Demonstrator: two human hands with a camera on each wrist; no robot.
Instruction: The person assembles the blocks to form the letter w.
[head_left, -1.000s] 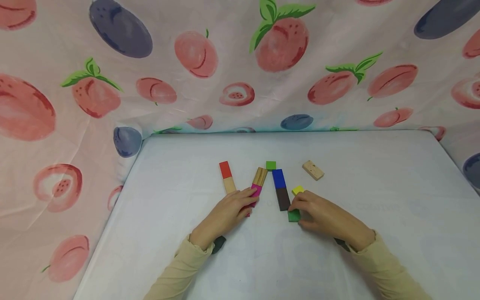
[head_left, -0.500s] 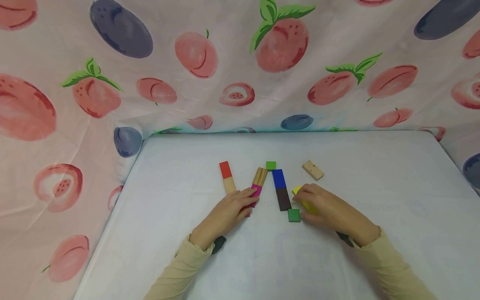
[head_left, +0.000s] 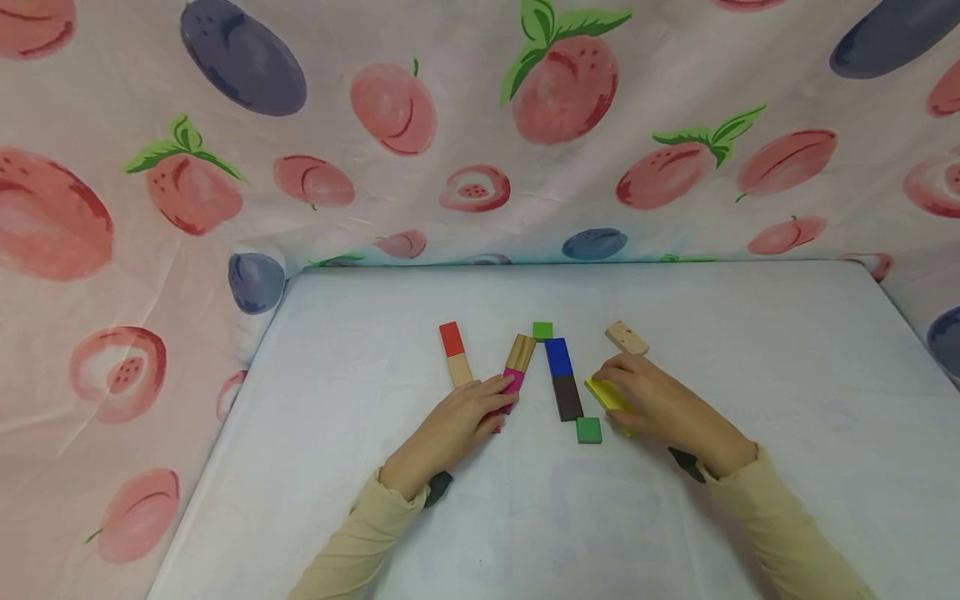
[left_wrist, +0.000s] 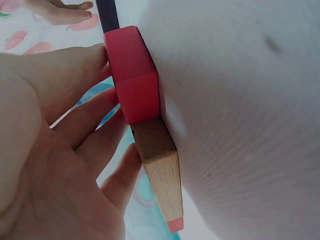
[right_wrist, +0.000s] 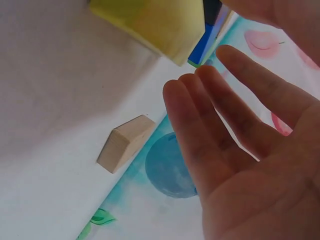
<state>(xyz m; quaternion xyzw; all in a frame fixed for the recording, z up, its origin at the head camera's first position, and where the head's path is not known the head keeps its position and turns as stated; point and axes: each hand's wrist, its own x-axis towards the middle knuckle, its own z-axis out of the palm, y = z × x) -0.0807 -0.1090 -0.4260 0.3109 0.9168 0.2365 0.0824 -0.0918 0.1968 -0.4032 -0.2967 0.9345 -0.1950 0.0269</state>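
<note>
My left hand (head_left: 450, 429) lies over a slanted row of blocks, its fingers stretched out on a magenta block (head_left: 513, 381). In the left wrist view its thumb and fingertips touch a red block (left_wrist: 132, 75) and the wooden block (left_wrist: 165, 175) beside it. My right hand (head_left: 652, 408) hovers around a yellow block (head_left: 606, 393), thumb on the near side and fingers on the far side. From the right wrist, the extended fingers (right_wrist: 190, 125) show apart from that yellow block. Just left of it sit a green block (head_left: 588, 430) and a dark brown block (head_left: 567, 398).
A blue block (head_left: 558, 357) continues the brown one, with a light green block (head_left: 542, 331) at its far end. Ridged wood (head_left: 520, 352) adjoins the magenta. Further left lie red (head_left: 452, 339) and pale wooden (head_left: 459, 369) blocks. A loose wooden block (head_left: 624, 337) lies behind my right hand.
My right hand has left the green block and moved away from me and to the right, over to the yellow block, more of which now shows. The left hand has stayed put.
</note>
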